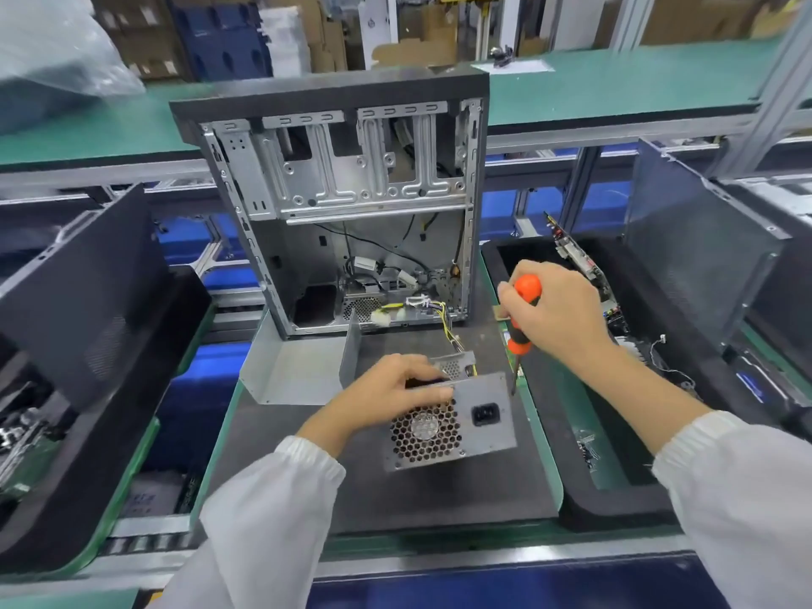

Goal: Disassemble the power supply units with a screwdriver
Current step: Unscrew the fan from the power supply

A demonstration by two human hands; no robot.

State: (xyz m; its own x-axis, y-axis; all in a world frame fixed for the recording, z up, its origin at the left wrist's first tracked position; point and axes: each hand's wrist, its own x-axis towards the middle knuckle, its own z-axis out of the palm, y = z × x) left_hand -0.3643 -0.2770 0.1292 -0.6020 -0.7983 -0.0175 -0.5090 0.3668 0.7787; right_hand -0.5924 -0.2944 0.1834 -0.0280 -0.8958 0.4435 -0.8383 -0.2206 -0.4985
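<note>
A grey metal power supply unit (481, 437) stands on the dark mat, its honeycomb fan grille and power socket facing me. My left hand (395, 391) grips its top edge, fingers curled over the rim. My right hand (556, 309) holds an orange and black screwdriver (520, 318) upright, its tip at the unit's upper right corner. Yellow and black wires (448, 323) run from the unit back into the open computer case (351, 204).
A loose bent grey metal cover (294, 367) lies left of the unit. The dark mat (417, 490) sits on a green bench. A black bin (615, 432) at right holds circuit boards. Dark case panels lean at far left (79, 296) and right (698, 257).
</note>
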